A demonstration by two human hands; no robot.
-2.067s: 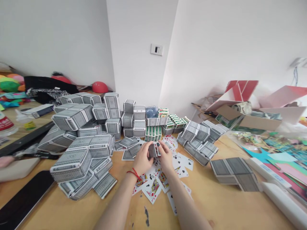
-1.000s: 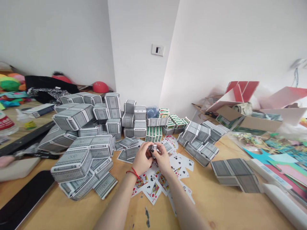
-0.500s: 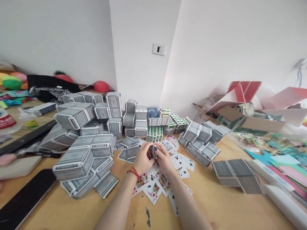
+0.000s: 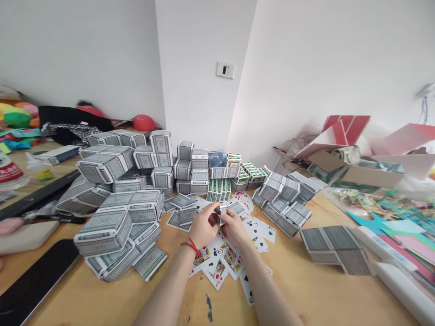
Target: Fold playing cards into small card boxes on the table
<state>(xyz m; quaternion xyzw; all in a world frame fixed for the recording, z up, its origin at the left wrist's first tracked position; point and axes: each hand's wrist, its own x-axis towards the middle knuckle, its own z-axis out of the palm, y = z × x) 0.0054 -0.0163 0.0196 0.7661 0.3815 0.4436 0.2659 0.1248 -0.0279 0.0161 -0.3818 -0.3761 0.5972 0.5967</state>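
Both hands meet at the middle of the table, above loose playing cards [image 4: 216, 271] that lie face up and overlap. My left hand [image 4: 204, 222], a red string at its wrist, is closed with its fingers curled on a playing card [image 4: 222, 213]. From the other side my right hand [image 4: 234, 226] pinches the same card, dark nails showing. Fingers hide most of the card, so whether it is one card or several I cannot tell. Just left of the hands are face-down cards [image 4: 183, 210] with grey patterned backs.
Grey folded-card blocks [image 4: 118, 213] rise in stacks on the left. Behind the hands stand more blocks [image 4: 200, 170] and green-white card boxes [image 4: 218, 189]. Another folded cluster [image 4: 283, 199] sits to the right, beside a flat piece [image 4: 336, 246]. A black phone-like slab [image 4: 41, 276] lies front left.
The card between my hands has turned: its grey back showed before, and a white side shows now. Both hands stay in nearly the same place, with their fingers shifted slightly.
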